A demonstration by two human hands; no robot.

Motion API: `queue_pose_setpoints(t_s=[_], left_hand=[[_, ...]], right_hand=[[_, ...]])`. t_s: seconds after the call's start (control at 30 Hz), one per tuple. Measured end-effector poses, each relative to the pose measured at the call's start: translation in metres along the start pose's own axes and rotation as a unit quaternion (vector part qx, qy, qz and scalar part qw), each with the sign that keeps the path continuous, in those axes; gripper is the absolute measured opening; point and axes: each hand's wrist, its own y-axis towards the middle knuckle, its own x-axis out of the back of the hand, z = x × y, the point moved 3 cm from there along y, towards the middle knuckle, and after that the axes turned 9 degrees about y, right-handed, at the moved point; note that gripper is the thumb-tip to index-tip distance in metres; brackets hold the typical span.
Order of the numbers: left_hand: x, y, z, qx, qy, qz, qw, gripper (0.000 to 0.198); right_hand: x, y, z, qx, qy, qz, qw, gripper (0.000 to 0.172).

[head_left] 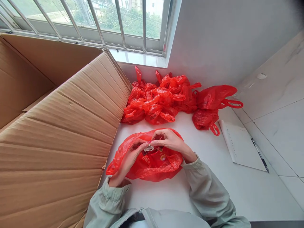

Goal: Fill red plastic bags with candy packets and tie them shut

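In front of me a red plastic bag (pixel 156 174) lies spread on the white table with its mouth open. Both my hands reach into it. My left hand (pixel 133 152) and my right hand (pixel 168 139) meet over a dark packet with white lettering (pixel 148 148), their thumbs and fingertips pinched close together at its upper edge. A small pink or red bit shows between the fingertips, too small to name. Red printed packaging (pixel 154 160) with a round light spot lies beneath, inside the bag.
Several tied red bags (pixel 161 98) are heaped against the wall, with more bags (pixel 209 101) to their right. A large open cardboard box (pixel 71 133) stands at left. A notebook (pixel 242 145) and a pen (pixel 260 155) lie at right. A barred window (pixel 106 19) is behind.
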Motion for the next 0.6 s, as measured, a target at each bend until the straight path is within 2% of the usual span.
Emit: queue_pose_setpoints(t_s=[0.13,0.27,0.4,0.6], left_hand=[[0.0,-0.002,0.006,0.04,-0.03,0.029,0.998,0.03],[0.005,-0.009,0.015,0.088,-0.063,0.035,0.994,0.027],[0.002,-0.012,0.02,0.096,-0.09,0.053,0.99,0.03],[-0.004,-0.007,0.014,0.114,-0.137,0.07,0.981,0.029]], right_hand=[[0.0,0.0,-0.003,-0.003,0.036,0.009,0.999,0.028],[0.001,0.001,-0.009,-0.016,0.079,-0.008,0.997,0.023],[0.001,0.003,-0.012,-0.036,0.102,-0.027,0.994,0.02],[0.0,0.0,-0.007,-0.051,0.104,-0.011,0.993,0.02]])
